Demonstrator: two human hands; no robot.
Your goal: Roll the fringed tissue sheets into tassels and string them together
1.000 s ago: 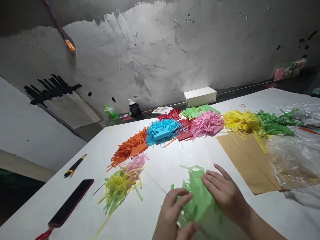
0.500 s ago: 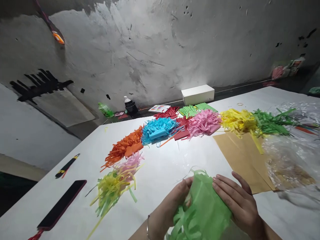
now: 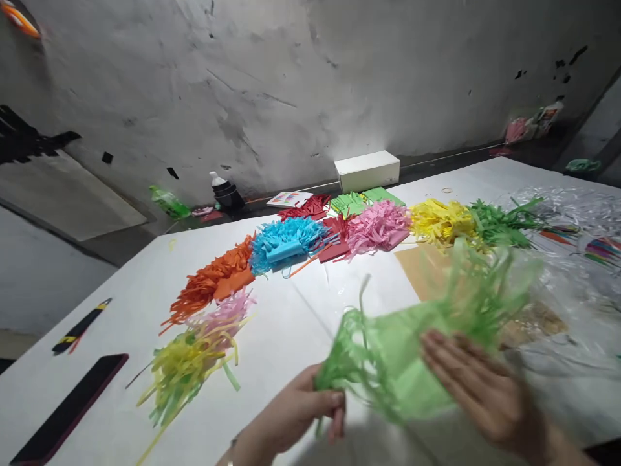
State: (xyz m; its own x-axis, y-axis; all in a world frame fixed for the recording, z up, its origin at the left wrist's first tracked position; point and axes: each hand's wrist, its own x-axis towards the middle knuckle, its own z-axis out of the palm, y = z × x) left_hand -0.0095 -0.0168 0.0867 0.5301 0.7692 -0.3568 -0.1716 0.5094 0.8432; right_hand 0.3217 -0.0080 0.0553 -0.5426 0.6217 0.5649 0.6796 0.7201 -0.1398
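Note:
A light green sheet of tissue paper (image 3: 412, 349), cut into fringe at both ends, is stretched between my hands above the white table. My left hand (image 3: 310, 404) is closed round the gathered strips at its left end. Across the sheet's right part lies my right hand (image 3: 480, 388), fingers straight and side by side, blurred by motion; its thumb is hidden. Loose strips at the right end fan upward and are smeared. Nearest beyond the sheet are brown paper (image 3: 410, 268) and clear plastic wrapping (image 3: 572, 310).
Fringed paper bundles in orange (image 3: 213, 278), blue (image 3: 286, 243), pink (image 3: 378, 226), yellow (image 3: 444, 220) and dark green (image 3: 502, 223) line the table. Yellow-green strips (image 3: 182, 362), a phone (image 3: 72, 408) and a cutter knife (image 3: 80, 327) lie left. A white box (image 3: 367, 171) stands behind.
My left hand has shifted from the sheet's side onto its fringe. The sheet has turned from upright to sideways, its other fringe swinging out right. My view has swung rightward.

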